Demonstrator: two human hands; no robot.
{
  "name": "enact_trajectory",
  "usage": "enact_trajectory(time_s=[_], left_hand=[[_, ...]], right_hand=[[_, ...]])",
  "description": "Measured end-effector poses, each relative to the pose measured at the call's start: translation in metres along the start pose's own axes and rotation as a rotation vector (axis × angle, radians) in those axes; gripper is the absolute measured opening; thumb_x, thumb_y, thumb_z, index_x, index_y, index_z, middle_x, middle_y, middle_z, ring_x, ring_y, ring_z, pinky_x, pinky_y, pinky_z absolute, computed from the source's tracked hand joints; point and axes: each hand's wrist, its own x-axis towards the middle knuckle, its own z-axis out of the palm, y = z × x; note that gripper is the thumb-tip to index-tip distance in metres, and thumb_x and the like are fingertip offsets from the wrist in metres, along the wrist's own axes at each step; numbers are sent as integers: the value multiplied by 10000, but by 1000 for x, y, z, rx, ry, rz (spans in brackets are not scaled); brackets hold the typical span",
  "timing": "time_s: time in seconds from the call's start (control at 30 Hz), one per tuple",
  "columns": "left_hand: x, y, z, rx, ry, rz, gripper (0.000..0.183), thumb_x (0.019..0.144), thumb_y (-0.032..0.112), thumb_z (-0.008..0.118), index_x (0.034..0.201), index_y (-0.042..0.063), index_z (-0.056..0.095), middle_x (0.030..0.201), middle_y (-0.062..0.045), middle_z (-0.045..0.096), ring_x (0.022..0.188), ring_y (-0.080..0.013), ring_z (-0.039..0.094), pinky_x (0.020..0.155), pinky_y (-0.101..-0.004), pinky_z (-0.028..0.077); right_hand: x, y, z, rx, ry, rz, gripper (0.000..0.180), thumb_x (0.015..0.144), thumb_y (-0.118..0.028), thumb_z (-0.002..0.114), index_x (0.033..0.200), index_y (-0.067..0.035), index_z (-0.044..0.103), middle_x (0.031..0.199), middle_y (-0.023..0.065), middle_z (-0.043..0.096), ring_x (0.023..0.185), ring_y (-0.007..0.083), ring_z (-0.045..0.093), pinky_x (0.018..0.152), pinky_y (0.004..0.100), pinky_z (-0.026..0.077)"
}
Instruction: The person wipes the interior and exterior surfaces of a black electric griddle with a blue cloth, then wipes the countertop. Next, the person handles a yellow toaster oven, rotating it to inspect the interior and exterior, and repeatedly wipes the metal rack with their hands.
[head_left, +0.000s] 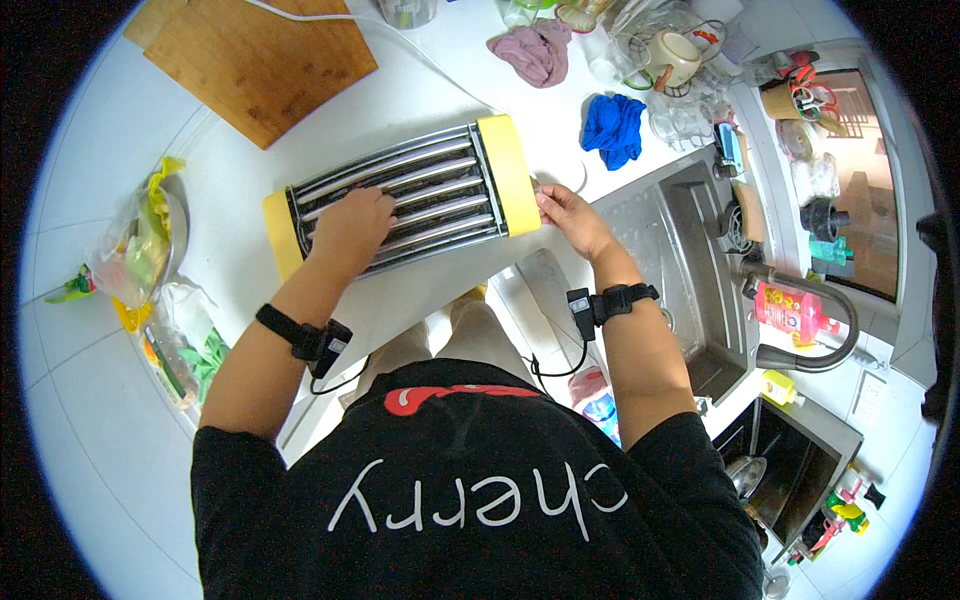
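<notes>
On the white counter before me lies a long appliance with yellow end caps and several metal rollers or tubes (442, 171), set at a slant. My left hand (355, 223) rests on the metal tubes near their left part, fingers bent; whether it grips one cannot be told. My right hand (564, 213) is at the right yellow end cap (509, 176), thumb and fingers pinched together on a small part at its outer side, mostly hidden by the fingers. A white cord (420, 49) runs across the counter behind the appliance. Both wrists wear black straps with small devices.
Behind stand a wooden board (262, 67), a mauve cloth (534, 52), a blue cloth (614, 130) and crowded glassware (679, 120). To the right is a metal sink (645, 225) with a curved faucet (832, 300). Plastic bags (135, 255) and a bowl lie at the left edge.
</notes>
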Motion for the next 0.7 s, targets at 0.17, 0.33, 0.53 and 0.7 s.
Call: enact_trajectory(time_s=[0.17, 0.33, 0.53, 0.7], left_hand=[[-12, 11, 7, -146, -27, -21, 132, 878, 220, 650, 924, 97, 652, 973, -80, 641, 981, -296, 618, 831, -392, 521], [-17, 7, 4, -179, 290, 54, 109, 828, 131, 682, 930, 93, 685, 975, -61, 650, 1023, -267, 592, 899, -403, 488], [-33, -29, -9, -97, 489, -153, 251, 796, 75, 694, 1046, 68, 676, 1087, -108, 641, 1076, -323, 572, 966, -428, 446], [-60, -65, 4, 45, 512, -406, 427, 860, 129, 686, 1266, 55, 578, 1270, -181, 578, 1200, -352, 515, 1049, -443, 397]], right_hand=[[-2, 10, 6, 52, -53, -92, 324, 955, -171, 638, 1239, -22, 591, 1097, 35, 639, 999, 128, 587, 921, 266, 481], [-9, 16, 9, 82, -56, -217, 349, 886, -34, 691, 1225, -81, 619, 1094, 8, 646, 1002, 119, 591, 918, 272, 491], [-6, 3, -2, 15, -79, -195, 283, 885, -101, 709, 1165, -84, 675, 1089, 26, 683, 992, 118, 605, 917, 282, 494], [35, -23, -10, -200, 67, -307, 294, 937, -198, 651, 1178, -30, 664, 1089, 57, 694, 983, 145, 624, 905, 285, 479]])
